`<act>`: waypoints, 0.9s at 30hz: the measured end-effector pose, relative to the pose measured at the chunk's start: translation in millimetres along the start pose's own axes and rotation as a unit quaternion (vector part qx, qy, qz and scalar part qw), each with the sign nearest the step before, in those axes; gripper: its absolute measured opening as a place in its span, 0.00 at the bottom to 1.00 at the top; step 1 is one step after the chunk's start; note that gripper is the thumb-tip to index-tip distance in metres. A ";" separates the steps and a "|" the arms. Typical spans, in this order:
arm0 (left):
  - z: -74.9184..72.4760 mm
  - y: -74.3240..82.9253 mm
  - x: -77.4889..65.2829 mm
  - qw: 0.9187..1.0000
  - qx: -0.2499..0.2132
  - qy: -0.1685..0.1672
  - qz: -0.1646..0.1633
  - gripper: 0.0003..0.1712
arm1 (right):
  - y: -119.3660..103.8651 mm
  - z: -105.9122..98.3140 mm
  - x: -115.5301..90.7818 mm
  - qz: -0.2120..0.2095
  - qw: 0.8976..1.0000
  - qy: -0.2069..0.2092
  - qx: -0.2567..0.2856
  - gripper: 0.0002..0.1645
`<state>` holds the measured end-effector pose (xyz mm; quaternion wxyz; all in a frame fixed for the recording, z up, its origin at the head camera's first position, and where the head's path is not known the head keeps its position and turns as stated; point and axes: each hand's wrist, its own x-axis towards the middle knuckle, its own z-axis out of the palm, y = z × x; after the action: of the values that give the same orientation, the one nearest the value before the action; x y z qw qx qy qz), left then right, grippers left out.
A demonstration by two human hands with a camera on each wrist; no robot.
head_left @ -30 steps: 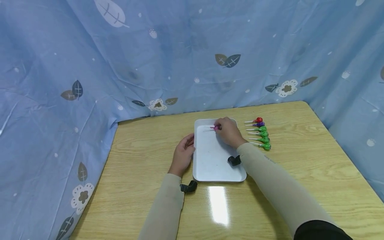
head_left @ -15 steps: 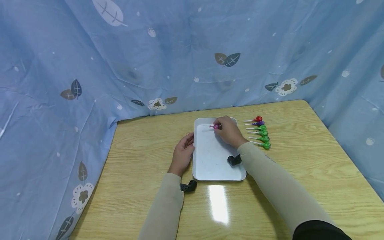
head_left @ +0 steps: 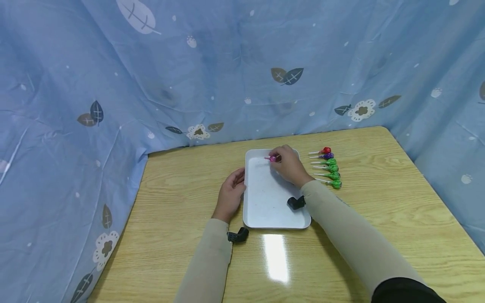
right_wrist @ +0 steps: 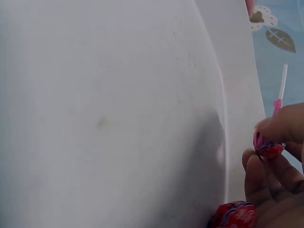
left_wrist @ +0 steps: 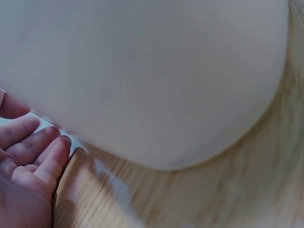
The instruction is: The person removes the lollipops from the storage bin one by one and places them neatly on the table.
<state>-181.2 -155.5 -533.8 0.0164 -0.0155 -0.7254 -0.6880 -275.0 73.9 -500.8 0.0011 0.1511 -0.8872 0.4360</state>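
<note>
My right hand (head_left: 289,166) is over the far part of a white tray (head_left: 270,202). Between its thumb and fingers it pinches a pink-wrapped lollipop (head_left: 272,158); in the right wrist view this lollipop's white stick (right_wrist: 283,81) points up and away. Another red-and-blue wrapped lollipop head (right_wrist: 235,216) shows at the bottom edge of the right wrist view, overlapping the tray's side wall. My left hand (head_left: 229,195) rests beside the tray's left rim with relaxed fingers, its fingertips (left_wrist: 61,145) right at the edge.
To the right of the tray, several lollipops lie in a column on the wooden table (head_left: 182,210), sticks to the left: a red one (head_left: 326,150), a purple one (head_left: 329,155) and green ones (head_left: 335,184). A blue patterned curtain (head_left: 227,75) hangs behind the table.
The pinched lollipop has shifted and turned slightly in my right fingers. My left hand, the tray and the lollipops on the table look the same.
</note>
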 end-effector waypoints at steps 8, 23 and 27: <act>0.4 -1.0 0.4 1.000 -0.006 -0.003 0.001 0.31 | -12.9 -13.8 -4.7 -0.030 0.999 -0.011 0.009 0.14; -1.3 -1.1 1.2 1.000 0.003 -0.001 0.002 0.31 | -24.1 -59.1 -26.5 -0.012 0.999 0.017 0.037 0.13; -1.3 -2.4 -1.0 1.000 0.003 -0.002 0.000 0.32 | -21.1 -65.0 -33.7 -0.017 0.999 0.022 0.036 0.13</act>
<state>-180.3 -156.9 -536.2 0.0152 -0.0170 -0.7277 -0.6855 -245.6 121.1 -448.7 0.0228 0.1568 -0.8680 0.4707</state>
